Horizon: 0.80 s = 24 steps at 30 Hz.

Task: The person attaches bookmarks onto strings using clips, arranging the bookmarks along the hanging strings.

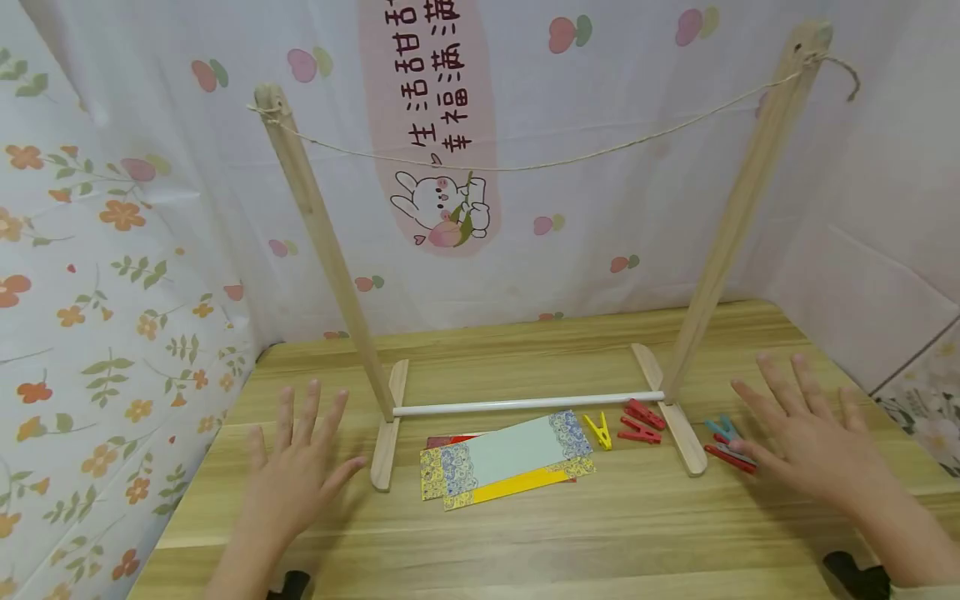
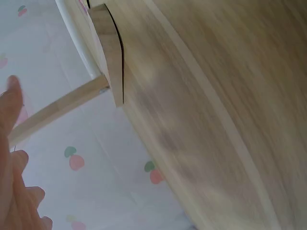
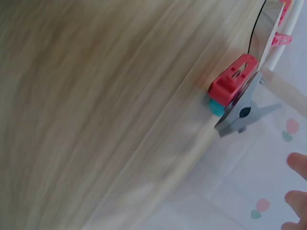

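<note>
My left hand (image 1: 296, 467) is spread with straight fingers, left of the wooden stand's left foot (image 1: 386, 450); it holds nothing. To the right of the stand, my right hand (image 1: 817, 442) is also spread and holds nothing. Its thumb is nearest a small group of clothespins: a teal one (image 1: 718, 428), a red one (image 1: 729, 459) and a grey one (image 3: 242, 112). Between the stand's feet lie a yellow clothespin (image 1: 599, 432) and two red clothespins (image 1: 640, 432). Beside them is an overlapping stack of paper strips, a pale green one (image 1: 510, 457) on top of yellow and red ones.
Two wooden posts (image 1: 322, 242) rise from the stand, joined low by a white rod (image 1: 525, 405). A thin string (image 1: 525, 168) sags between their tops. Behind hangs a printed cloth (image 1: 562, 275); a floral cloth (image 1: 112, 333) covers the left side. The wooden table (image 1: 540, 542) lies below.
</note>
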{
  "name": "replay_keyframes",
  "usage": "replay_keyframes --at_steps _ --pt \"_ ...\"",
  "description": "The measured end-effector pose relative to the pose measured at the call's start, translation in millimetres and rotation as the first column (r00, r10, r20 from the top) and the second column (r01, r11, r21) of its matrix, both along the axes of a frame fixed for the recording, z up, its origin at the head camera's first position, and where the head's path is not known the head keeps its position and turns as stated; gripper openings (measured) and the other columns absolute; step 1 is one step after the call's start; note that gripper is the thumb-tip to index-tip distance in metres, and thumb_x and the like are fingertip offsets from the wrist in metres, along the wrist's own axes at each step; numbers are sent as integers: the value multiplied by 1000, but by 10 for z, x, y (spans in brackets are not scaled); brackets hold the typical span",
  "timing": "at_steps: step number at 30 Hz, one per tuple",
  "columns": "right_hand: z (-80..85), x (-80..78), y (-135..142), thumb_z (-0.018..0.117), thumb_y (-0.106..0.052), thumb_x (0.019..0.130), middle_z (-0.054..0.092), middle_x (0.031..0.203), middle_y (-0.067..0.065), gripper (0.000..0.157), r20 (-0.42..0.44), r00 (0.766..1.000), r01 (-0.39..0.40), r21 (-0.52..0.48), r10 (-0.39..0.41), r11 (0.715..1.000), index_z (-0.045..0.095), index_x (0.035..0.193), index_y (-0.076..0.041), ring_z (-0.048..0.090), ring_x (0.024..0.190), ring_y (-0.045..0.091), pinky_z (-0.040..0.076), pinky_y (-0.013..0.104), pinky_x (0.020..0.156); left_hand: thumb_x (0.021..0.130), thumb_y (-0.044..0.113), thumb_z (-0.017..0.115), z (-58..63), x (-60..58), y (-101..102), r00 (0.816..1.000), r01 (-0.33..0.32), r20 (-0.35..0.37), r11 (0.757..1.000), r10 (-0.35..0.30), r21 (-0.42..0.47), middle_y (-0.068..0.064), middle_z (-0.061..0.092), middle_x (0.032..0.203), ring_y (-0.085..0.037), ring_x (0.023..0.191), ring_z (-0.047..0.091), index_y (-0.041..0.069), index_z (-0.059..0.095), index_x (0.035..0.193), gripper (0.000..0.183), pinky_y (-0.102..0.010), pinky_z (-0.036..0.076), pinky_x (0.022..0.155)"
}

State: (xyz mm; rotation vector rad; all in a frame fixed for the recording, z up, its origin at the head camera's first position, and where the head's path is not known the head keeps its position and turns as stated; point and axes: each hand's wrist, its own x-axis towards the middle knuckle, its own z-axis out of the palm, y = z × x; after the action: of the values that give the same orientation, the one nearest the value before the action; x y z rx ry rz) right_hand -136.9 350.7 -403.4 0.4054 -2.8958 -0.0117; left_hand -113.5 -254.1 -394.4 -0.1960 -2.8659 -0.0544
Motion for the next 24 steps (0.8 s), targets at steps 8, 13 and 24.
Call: replay_keyframes --at_steps 8,13,24 --pt "-65 2 -31 58 -47 98 -1 168 15 62 47 999 -27 -4 27 1000 44 146 -11 -17 151 39 -2 78 110 94 63 53 -49 -36 139 997 45 59 997 -49 62 -1 -8 169 -32 155 -10 34 5 161 87 -76 11 111" --pt "-56 -28 -62 55 -53 97 27 160 23 63 157 987 -28 -3 29 1000 51 143 -9 23 143 55 31 83 91 94 58 57 -76 -38 243 996 72 57 996 -75 52 -2 -4 169 -32 155 -8 30 11 161 86 -75 14 112" --pt "-40 -52 -109 73 -45 87 49 145 21 60 169 983 -63 -30 67 998 60 135 -10 47 124 49 47 73 71 94 54 61 -131 -105 450 985 173 -5 983 -173 67 -5 24 165 -36 153 16 25 29 157 77 -69 29 111"
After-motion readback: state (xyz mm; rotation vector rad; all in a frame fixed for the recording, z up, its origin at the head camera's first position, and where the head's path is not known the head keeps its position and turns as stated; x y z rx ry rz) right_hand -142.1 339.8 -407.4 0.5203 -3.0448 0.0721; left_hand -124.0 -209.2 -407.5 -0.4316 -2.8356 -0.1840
